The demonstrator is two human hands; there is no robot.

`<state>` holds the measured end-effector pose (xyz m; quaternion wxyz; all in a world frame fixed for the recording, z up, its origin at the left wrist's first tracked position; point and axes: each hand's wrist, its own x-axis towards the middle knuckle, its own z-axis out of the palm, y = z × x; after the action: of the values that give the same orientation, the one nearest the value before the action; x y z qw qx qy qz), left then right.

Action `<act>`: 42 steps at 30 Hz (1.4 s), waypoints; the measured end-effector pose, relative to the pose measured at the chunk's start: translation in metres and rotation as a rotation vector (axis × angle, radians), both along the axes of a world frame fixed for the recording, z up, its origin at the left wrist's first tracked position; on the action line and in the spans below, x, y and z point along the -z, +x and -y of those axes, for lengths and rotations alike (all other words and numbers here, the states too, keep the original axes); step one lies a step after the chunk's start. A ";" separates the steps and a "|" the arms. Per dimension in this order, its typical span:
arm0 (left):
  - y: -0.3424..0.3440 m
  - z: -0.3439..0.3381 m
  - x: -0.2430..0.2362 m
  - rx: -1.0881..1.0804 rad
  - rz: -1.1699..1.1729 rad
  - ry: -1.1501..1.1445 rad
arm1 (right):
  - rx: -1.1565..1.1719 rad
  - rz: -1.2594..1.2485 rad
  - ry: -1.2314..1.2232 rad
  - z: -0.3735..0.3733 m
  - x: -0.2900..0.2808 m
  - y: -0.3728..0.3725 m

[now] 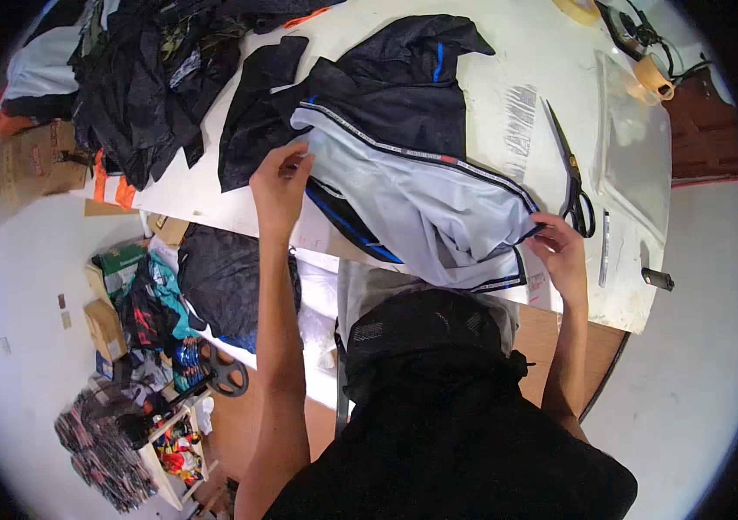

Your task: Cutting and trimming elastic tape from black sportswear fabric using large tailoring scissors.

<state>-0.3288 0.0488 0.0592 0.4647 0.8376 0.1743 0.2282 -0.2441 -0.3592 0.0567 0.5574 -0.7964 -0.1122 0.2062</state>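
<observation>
A black garment with blue piping (417, 100) lies on the white table, its pale grey lining (395, 195) folded into view. Dark tape with small light print (425, 156) edges the lining from upper left to lower right. My left hand (280, 184) is at the lining's left edge, thumb and fingers drawn together in a pinch on the cloth. At the lower right end of the tape, my right hand (560, 251) pinches the garment's edge. Black-handled scissors (573, 178) lie just beyond my right hand, blades pointing away.
Dark clothes (143, 95) are heaped on the table's far left, beside a cardboard box (35, 165). Clear plastic sheet (633, 156), tape rolls (653, 78) and a black cutter (657, 279) are at the right. Below left are bundled fabrics (222, 277) and a black wheel (224, 368).
</observation>
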 end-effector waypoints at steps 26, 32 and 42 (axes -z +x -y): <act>-0.099 0.089 -0.016 -0.061 -0.512 0.572 | 0.371 -0.089 0.437 -0.001 -0.003 -0.012; -0.031 0.115 -0.050 -0.005 -0.326 0.474 | 0.309 -0.225 0.550 -0.005 -0.007 -0.015; 0.078 -0.038 -0.009 0.323 -0.263 0.517 | -0.033 0.369 -0.124 -0.019 -0.002 -0.041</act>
<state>-0.2504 0.0871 0.0683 0.2407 0.9669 0.0342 0.0781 -0.2846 -0.3400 0.0584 0.4737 -0.8516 -0.2125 0.0725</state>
